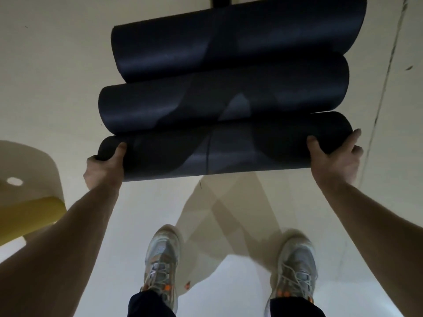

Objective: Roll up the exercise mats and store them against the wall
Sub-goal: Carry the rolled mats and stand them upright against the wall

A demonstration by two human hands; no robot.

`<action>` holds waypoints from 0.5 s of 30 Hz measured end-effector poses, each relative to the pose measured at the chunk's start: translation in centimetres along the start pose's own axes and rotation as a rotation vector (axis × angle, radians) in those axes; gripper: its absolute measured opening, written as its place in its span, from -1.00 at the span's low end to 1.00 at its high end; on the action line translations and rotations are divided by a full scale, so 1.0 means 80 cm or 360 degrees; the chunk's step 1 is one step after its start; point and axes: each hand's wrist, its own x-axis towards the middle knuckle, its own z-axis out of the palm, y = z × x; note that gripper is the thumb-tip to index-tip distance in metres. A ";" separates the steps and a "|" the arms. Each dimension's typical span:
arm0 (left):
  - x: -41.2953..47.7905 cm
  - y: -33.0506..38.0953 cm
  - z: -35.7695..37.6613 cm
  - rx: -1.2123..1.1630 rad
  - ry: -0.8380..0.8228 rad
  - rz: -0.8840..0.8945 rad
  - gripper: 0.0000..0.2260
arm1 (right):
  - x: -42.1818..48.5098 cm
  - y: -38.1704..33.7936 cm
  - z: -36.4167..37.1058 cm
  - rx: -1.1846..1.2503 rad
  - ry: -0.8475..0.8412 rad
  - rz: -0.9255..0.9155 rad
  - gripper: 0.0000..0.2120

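Stool (29,170): at your far left, a pale seat with a round hole and a yellow part beneath, close to your left forearm
Left hand (103,165): you clasp the left end of the nearest mat (217,152), thumb on top and fingers curled under
Nearest mat: dark and rolled, spanning from one hand to the other, its loose edge facing your feet
Middle mat (217,97): rolled, touching the nearest one on its far side
Far mat (240,40): rolled, touching the middle one, reaching the top edge
Floor (57,76): pale and smooth, glossier by your feet, with soft shadows fanning out below the mats
Shoes (161,255): grey with orange marks, planted apart under dark trouser cuffs
Right hand (336,159): you clasp the right end of the nearest mat, fingers wrapped over the roll
Seam (386,83): a dark line climbing the pale surface at right; you cannot tell whether it marks the wall
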 end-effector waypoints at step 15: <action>-0.048 0.051 0.001 0.1030 -0.0247 0.1459 -0.53 | -0.054 -0.048 0.021 0.0462 -0.0195 0.0867 0.14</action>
